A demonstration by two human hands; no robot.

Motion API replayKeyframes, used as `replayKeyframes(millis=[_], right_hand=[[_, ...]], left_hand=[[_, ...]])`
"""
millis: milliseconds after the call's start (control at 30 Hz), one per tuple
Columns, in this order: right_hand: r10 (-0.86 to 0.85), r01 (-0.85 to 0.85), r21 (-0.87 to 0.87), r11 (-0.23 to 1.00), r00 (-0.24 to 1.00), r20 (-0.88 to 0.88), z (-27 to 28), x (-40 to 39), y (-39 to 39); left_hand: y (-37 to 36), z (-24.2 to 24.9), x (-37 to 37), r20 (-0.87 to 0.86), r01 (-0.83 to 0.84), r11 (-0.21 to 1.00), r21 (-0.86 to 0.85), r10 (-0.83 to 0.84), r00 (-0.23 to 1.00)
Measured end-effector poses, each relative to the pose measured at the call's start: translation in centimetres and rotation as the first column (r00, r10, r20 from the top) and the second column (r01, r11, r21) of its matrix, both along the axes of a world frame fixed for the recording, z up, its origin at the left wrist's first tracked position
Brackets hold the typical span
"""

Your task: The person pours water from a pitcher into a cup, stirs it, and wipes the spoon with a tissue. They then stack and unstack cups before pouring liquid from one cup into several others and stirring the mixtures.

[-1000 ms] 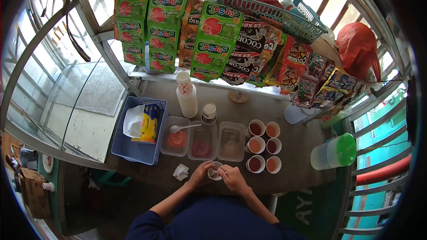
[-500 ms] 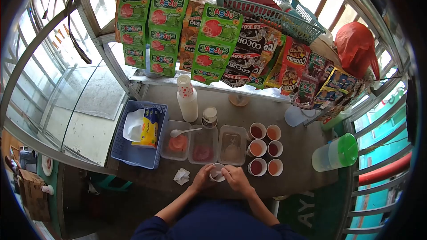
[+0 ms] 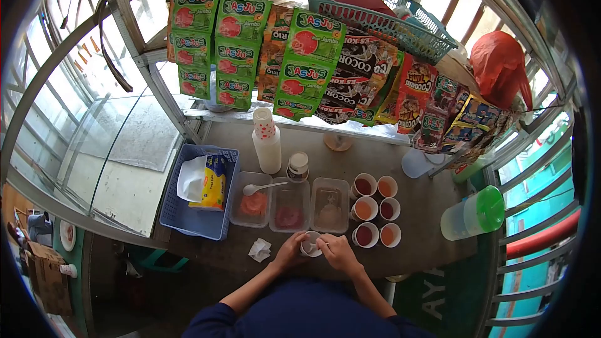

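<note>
Near the table's front edge, my left hand (image 3: 290, 251) wraps round the side of a white paper cup (image 3: 310, 247). The fingers of my right hand (image 3: 339, 255) pinch together over the cup's rim; I cannot tell what they hold, as a small pale shape shows inside the cup. Just beyond are clear plastic tubs with orange-pink (image 3: 254, 204), dark pink (image 3: 289, 215) and pale brown (image 3: 328, 213) contents. A white spoon (image 3: 265, 185) rests across the orange-pink one. To the left lies a crumpled white tissue (image 3: 259, 250).
Several cups of red and orange drink (image 3: 363, 210) stand in two columns on the right. Farther right is a pitcher with a green lid (image 3: 491, 208). A blue basket (image 3: 194, 228) holds a tissue pack (image 3: 211, 183). Stacked cups (image 3: 268, 150) stand behind the tubs, below hanging sachets (image 3: 310, 62).
The whole view has shifted slightly, moving the table things a little to the right. Both hands stay at the cup, with only a small shift of my right fingers at its rim.
</note>
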State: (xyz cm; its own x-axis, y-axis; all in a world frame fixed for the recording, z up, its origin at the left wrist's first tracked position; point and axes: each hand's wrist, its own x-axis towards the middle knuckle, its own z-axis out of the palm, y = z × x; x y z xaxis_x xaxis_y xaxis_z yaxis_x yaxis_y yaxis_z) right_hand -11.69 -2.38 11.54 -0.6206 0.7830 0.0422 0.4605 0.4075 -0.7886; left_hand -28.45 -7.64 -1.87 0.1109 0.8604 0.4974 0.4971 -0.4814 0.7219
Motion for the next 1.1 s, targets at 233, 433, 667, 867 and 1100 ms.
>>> replayKeyframes(millis=[233,433,667,867,1100], right_hand=[[-0.002,0.002,-0.010,1.000,0.999,-0.033,-0.8,0.3,-0.1],[-0.004,0.003,-0.019,1.000,0.998,-0.063,-0.6,0.5,-0.2],[0.006,-0.003,-0.189,0.982,1.000,0.014,-0.2,0.9,0.3],[-0.004,0.005,0.011,1.000,0.999,-0.032,-0.8,0.3,0.4],[-0.018,0.011,-0.093,0.996,0.997,-0.075,-0.6,0.4,0.1]], left_hand=[[0.0,-1.1,-0.2,0.110,0.091,0.992,-0.086,-0.081,0.991],[0.2,-0.6,-0.3,0.084,0.083,0.996,-0.030,-0.080,0.993],[0.2,-0.5,-0.8,0.039,0.140,0.983,-0.117,-0.136,0.990],[0.2,-0.3,-0.5,0.050,0.119,0.988,-0.101,-0.114,0.992],[-0.1,-1.2,-0.1,0.104,0.064,0.995,-0.082,-0.055,0.993]])
